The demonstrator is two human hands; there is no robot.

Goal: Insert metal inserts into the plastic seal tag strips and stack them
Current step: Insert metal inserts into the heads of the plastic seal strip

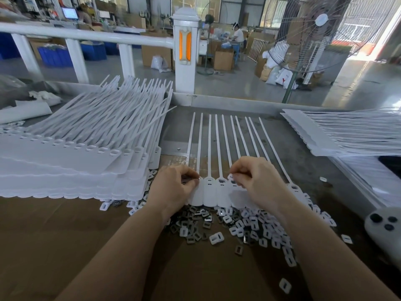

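Observation:
A white seal tag strip point(213, 192) with several long tails lies flat in front of me, tails pointing away. My left hand point(173, 185) sits on its left end, fingers curled and pinching small metal inserts at a tag head. My right hand point(253, 179) pinches a small white piece over a tag head right of the middle. Dark metal inserts point(196, 218) and white plastic caps point(258, 227) lie heaped just below the strip. A tall stack of white strips point(71, 157) stands at the left.
Another pile of strips point(338, 133) lies at the right. A white device with dark buttons point(384, 227) sits at the right edge. Brown cardboard point(65, 235) covers the near table. A white railing point(86, 35) and a standing fan point(303, 33) are beyond the table.

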